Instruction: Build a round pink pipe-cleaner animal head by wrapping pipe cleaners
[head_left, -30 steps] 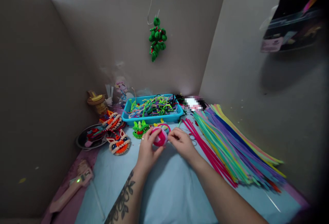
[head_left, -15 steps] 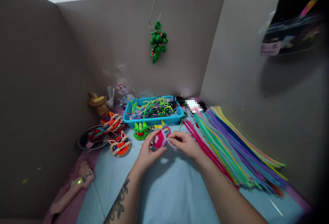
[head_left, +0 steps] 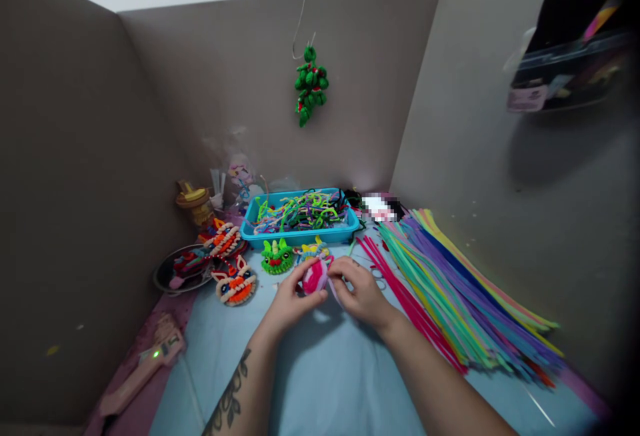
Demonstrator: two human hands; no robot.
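Both my hands meet over the light blue mat [head_left: 320, 383]. My left hand [head_left: 286, 303] is closed around a small pink fuzzy pipe-cleaner ball [head_left: 315, 277], gripping its left and lower side. My right hand [head_left: 361, 291] pinches the same ball from the right, fingers curled tight against it. A thin pale pipe-cleaner strand runs down from the ball between my hands. Just behind the ball lie a green fuzzy creature face [head_left: 277, 257] and a small yellow and blue figure [head_left: 314, 249].
A blue tray [head_left: 300, 231] of bent pipe cleaners stands at the back. A long fan of straight pipe cleaners [head_left: 450, 283] covers the right side. Orange lion faces [head_left: 234, 284], a dark dish [head_left: 173, 279] and a pink glue gun [head_left: 143, 369] lie left. A green ornament [head_left: 310, 85] hangs on the brown partition.
My hands have drawn closer together around the pink ball and shifted slightly toward me. The view has tilted a little.
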